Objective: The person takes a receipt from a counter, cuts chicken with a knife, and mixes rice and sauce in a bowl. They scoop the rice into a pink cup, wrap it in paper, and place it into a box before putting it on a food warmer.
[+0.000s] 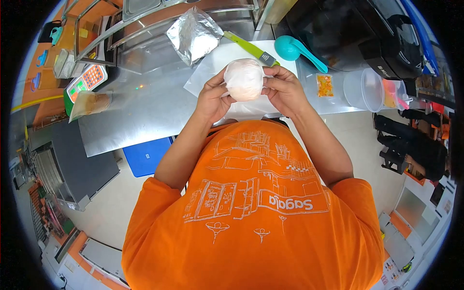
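Between my two hands is a round white bundle, smooth and bulging, in what looks like thin plastic or paper. The fingers of my left hand press on its left side, while my right hand pinches its right edge with thumb and fingers. It is held up over a white sheet on the steel counter. Just beyond it lies a long green utensil with a grey part near one end. A turquoise scoop rests to its right. What the bundle contains is hidden.
Crumpled foil lies behind the sheet. Leftward are a digital scale and a brownish bag on the counter. To the right are an orange-yellow packet, a clear plastic tub and a black appliance. A person is farther right.
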